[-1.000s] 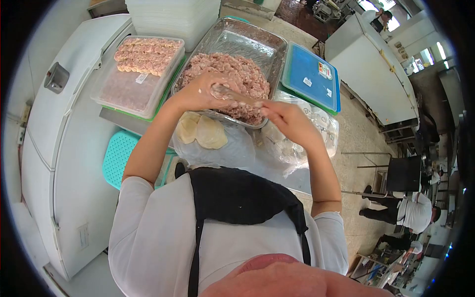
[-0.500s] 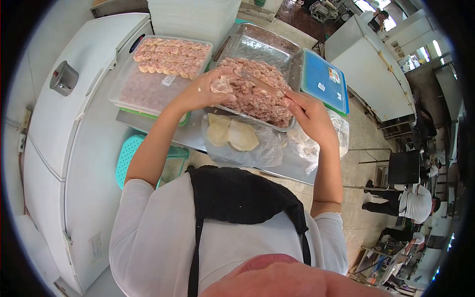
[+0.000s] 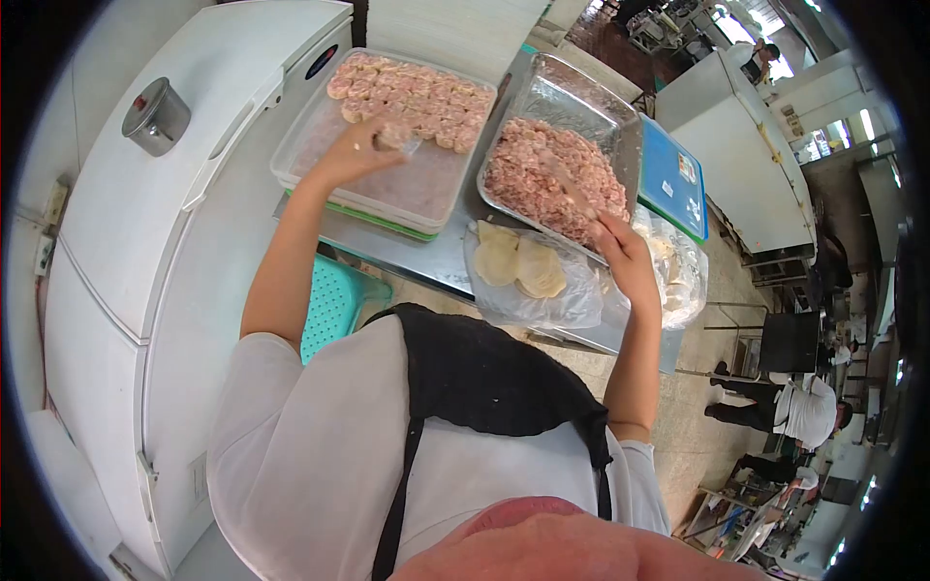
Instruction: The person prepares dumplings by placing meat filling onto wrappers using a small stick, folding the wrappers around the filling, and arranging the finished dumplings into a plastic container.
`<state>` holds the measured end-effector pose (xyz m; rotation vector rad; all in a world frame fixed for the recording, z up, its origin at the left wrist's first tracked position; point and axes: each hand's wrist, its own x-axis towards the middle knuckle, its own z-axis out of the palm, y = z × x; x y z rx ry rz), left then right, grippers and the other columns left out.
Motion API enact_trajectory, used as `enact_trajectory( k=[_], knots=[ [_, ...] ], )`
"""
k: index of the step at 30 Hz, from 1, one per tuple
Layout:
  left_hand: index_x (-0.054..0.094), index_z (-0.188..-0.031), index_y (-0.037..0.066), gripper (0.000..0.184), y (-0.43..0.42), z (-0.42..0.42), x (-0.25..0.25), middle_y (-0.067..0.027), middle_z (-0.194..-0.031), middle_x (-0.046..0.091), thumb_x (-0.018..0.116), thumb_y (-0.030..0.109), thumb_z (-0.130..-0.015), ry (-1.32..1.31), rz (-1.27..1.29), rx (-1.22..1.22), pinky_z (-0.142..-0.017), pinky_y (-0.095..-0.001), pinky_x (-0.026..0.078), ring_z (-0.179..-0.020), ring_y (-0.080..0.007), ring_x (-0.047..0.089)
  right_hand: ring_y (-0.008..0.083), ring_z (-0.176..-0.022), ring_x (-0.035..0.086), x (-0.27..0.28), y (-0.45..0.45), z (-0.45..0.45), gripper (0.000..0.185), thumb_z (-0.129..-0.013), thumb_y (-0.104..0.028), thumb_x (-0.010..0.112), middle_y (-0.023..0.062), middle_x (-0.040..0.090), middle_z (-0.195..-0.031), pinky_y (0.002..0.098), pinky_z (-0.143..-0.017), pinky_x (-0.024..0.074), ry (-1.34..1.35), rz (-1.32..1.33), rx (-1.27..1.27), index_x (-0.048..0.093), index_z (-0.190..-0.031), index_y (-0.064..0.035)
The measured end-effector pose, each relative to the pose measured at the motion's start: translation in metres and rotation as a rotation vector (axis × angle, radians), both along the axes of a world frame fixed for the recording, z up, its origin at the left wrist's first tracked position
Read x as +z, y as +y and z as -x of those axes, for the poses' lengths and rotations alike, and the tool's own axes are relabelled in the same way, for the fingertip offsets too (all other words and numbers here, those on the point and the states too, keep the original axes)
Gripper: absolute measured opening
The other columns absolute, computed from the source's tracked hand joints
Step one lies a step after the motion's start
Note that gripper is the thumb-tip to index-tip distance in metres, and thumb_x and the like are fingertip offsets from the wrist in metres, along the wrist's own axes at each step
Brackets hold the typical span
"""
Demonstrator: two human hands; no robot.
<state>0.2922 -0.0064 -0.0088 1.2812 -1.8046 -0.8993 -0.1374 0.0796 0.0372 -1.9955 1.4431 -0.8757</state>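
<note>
My left hand (image 3: 354,153) is closed around a meat-filled dumpling (image 3: 393,137), held over the bare part of a clear plastic container (image 3: 387,194). Rows of similar dumplings (image 3: 412,92) fill the far side of that container. To the right, a metal tray (image 3: 572,82) holds a mound of ground meat (image 3: 542,174). My right hand (image 3: 628,254) grips a flat, narrow spatula (image 3: 572,191) whose blade lies against the meat, smeared with it. Round, pale dough wrappers (image 3: 528,266) rest in stacks on a plastic bag in front of the tray.
A blue-lidded container (image 3: 675,179) and a clear bag with pale contents (image 3: 678,271) stand at the right. A white freezer (image 3: 223,126) with a metal pot (image 3: 157,118) is at left. A turquoise stool (image 3: 334,305) sits below the table. Other people stand farther right.
My left hand has moved left with the dumpling, from above the meat to the plastic container. My right hand stays by the tray with the spatula. The camera view has shifted slightly.
</note>
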Motion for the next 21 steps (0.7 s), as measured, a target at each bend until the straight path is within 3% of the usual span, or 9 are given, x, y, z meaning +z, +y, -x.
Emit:
enact_trajectory(
  k=[4, 6, 7, 9, 12, 16, 19, 21],
  knots=[
    [0.059, -0.112, 0.002, 0.05, -0.024, -0.06, -0.025, -0.0176, -0.109, 0.062, 0.077, 0.024, -0.071, -0.284, 0.138, 0.158, -0.085, -0.0409, 0.048, -0.098, -0.0323, 0.062, 0.0133, -0.074, 0.06, -0.014, 0.023, 0.012, 0.033, -0.093, -0.021, 0.06, 0.0038, 0.065, -0.085, 0.0276, -0.064, 0.046, -0.137, -0.143, -0.171, 0.06, -0.114, 0.005],
    [0.054, -0.119, 0.003, 0.052, -0.032, -0.071, -0.025, -0.0195, -0.107, 0.062, 0.074, 0.02, -0.073, -0.448, 0.159, 0.432, -0.084, -0.0407, 0.049, -0.097, -0.0354, 0.061, 0.003, -0.059, 0.048, -0.011, 0.034, 0.009, 0.033, -0.093, -0.023, 0.06, -0.0033, 0.057, -0.075, 0.0197, -0.052, 0.0374, -0.341, -0.329, -0.254, 0.061, -0.116, 0.0014],
    [0.054, -0.119, 0.003, 0.052, -0.039, -0.075, -0.028, -0.0195, -0.107, 0.062, 0.074, 0.02, -0.073, -0.448, 0.158, 0.431, -0.084, -0.0407, 0.049, -0.097, -0.0354, 0.061, 0.003, -0.059, 0.048, -0.013, 0.038, 0.008, 0.033, -0.093, -0.023, 0.06, -0.0033, 0.057, -0.075, 0.0197, -0.052, 0.0374, -0.341, -0.331, -0.254, 0.061, -0.116, 0.0014],
    [0.046, -0.126, 0.003, 0.058, -0.056, -0.08, -0.032, -0.0205, -0.108, 0.062, 0.072, 0.019, -0.077, -0.535, 0.199, 0.573, -0.085, -0.0423, 0.05, -0.1, -0.0371, 0.06, -0.0013, -0.053, 0.036, -0.02, 0.04, 0.006, 0.031, -0.093, -0.022, 0.061, -0.0067, 0.05, -0.071, 0.0158, -0.046, 0.0276, -0.387, -0.334, -0.324, 0.061, -0.116, -0.0013],
    [0.04, -0.132, 0.005, 0.063, -0.075, -0.074, -0.032, -0.0217, -0.117, 0.057, 0.071, 0.019, -0.078, -0.669, 0.08, 0.514, -0.086, -0.0441, 0.05, -0.104, -0.0385, 0.059, -0.0002, -0.054, 0.038, -0.021, 0.04, 0.001, 0.03, -0.093, -0.022, 0.062, -0.0066, 0.05, -0.071, 0.0173, -0.047, 0.0291, -0.395, -0.338, -0.328, 0.062, -0.114, -0.0008],
    [0.042, -0.132, 0.005, 0.062, -0.083, -0.084, -0.034, -0.0227, -0.122, 0.055, 0.071, 0.021, -0.079, -0.593, 0.019, 0.392, -0.087, -0.0444, 0.049, -0.106, -0.038, 0.058, 0.0005, -0.056, 0.038, -0.022, 0.038, -0.012, 0.029, -0.093, -0.022, 0.062, -0.0068, 0.049, -0.071, 0.0177, -0.049, 0.0298, -0.363, -0.342, -0.34, 0.062, -0.112, -0.0004],
    [0.049, -0.128, 0.01, 0.056, -0.075, -0.092, -0.031, -0.0203, -0.128, 0.051, 0.072, 0.022, -0.077, -0.631, 0.204, 0.393, -0.089, -0.0448, 0.047, -0.111, -0.0347, 0.055, 0.0008, -0.057, 0.038, -0.024, 0.037, -0.018, 0.027, -0.093, -0.022, 0.061, -0.0068, 0.05, -0.072, 0.0177, -0.05, 0.0303, -0.309, -0.29, -0.318, 0.062, -0.109, -0.0001],
    [0.057, -0.121, 0.015, 0.051, -0.062, -0.09, -0.014, -0.0151, -0.138, 0.043, 0.075, 0.022, -0.073, -0.98, 0.323, 0.405, -0.091, -0.0444, 0.043, -0.118, -0.0306, 0.048, 0.0008, -0.058, 0.037, -0.022, 0.037, -0.019, 0.026, -0.094, -0.022, 0.061, -0.007, 0.049, -0.072, 0.0176, -0.051, 0.0298, -0.341, -0.312, -0.308, 0.063, -0.108, -0.0001]
  ],
)
